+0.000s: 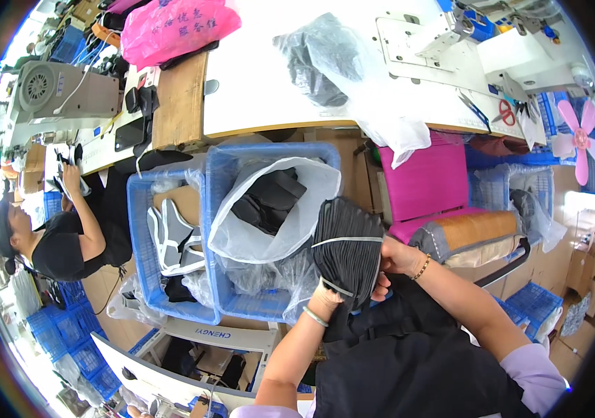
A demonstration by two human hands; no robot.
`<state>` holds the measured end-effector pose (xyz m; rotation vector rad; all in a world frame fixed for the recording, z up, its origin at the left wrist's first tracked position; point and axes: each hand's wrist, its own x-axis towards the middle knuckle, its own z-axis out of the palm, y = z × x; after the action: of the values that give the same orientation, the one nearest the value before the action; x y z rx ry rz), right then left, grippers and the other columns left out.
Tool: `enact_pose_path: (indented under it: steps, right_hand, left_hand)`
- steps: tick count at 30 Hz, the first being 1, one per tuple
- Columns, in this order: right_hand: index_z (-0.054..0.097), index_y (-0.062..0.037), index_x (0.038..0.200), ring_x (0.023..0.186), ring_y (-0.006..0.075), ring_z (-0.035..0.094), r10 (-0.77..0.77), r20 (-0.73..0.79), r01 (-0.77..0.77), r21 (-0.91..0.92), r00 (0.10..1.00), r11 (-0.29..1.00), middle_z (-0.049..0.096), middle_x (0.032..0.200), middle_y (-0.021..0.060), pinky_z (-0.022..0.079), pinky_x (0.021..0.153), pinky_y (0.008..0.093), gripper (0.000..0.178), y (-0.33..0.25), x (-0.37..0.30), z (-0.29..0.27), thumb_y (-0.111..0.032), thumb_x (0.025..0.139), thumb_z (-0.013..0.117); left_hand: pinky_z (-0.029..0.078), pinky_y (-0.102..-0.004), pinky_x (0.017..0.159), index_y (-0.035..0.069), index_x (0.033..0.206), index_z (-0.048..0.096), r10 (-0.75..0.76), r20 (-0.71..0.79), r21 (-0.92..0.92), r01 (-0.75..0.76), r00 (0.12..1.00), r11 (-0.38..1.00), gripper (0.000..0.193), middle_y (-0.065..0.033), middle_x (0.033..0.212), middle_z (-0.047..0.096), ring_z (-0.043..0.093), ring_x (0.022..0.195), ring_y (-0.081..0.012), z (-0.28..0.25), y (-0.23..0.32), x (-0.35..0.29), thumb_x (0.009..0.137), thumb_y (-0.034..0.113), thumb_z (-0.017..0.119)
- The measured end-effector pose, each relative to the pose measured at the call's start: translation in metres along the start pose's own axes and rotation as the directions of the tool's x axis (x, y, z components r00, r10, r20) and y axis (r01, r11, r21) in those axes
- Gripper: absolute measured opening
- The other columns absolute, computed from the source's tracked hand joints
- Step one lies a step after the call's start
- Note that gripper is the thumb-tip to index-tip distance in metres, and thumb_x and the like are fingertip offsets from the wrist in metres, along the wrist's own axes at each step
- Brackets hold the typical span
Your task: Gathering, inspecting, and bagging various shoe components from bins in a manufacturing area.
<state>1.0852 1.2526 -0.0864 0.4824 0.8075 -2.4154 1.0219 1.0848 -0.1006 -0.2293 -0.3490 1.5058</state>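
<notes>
A thick bundle of thin black fabric pieces (348, 261) stands fanned out in front of my apron, with a pale tie band (348, 240) across its middle. My left hand (327, 296) is closed round its lower left side, and most of those fingers are hidden behind it. At the bundle's right edge, my right hand (400, 258) is closed with bent fingers against the pieces. Just beyond them, an open white plastic bag (224, 238) holding black pieces (273, 198) sits in a blue crate (332, 157).
Another blue crate (132, 230) with grey-and-white pieces stands left. A magenta chair (426, 177) is at the right. Along the far side runs a white sewing table (249, 90) bearing a plastic-wrapped bundle (318, 59) and scissors (505, 113). A co-worker (67, 240) sits far left.
</notes>
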Motion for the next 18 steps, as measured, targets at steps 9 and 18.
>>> enact_pose_path:
  steps: [9, 18]
  right_hand:
    - [0.055, -0.0030, 0.110, 0.084, 0.0142, 0.061, -0.054, -0.320, 0.136, 0.238, 0.946, 0.962, 0.062, 0.100, 0.0081, 0.051, 0.071, 0.0268, 0.047, -0.028, 0.005, 0.031, -0.042, 0.084, 0.053]
    - [0.045, -0.0024, 0.119, 0.093, 0.0110, 0.056, -0.195, -0.304, 0.255, 0.171, 0.932, 0.952, 0.055, 0.106, 0.0054, 0.048, 0.076, 0.0249, 0.047, -0.028, 0.019, 0.034, -0.031, 0.085, 0.059]
  left_hand:
    - [0.049, -0.0370, 0.084, 0.001, 0.121, 0.045, 0.337, -0.695, 0.565, 0.194, 0.635, 0.802, 0.053, -0.0161, 0.111, 0.057, 0.059, 0.099, -0.0265, 0.019, 0.015, -0.014, 0.092, 0.045, 0.040]
    - [0.041, -0.0222, 0.068, 0.000, 0.094, 0.050, 0.957, 0.207, 0.880, 0.389, 0.203, -0.273, 0.016, -0.0031, 0.082, 0.051, 0.049, 0.074, -0.0097, 0.072, -0.032, 0.006, 0.081, 0.001, 0.060]
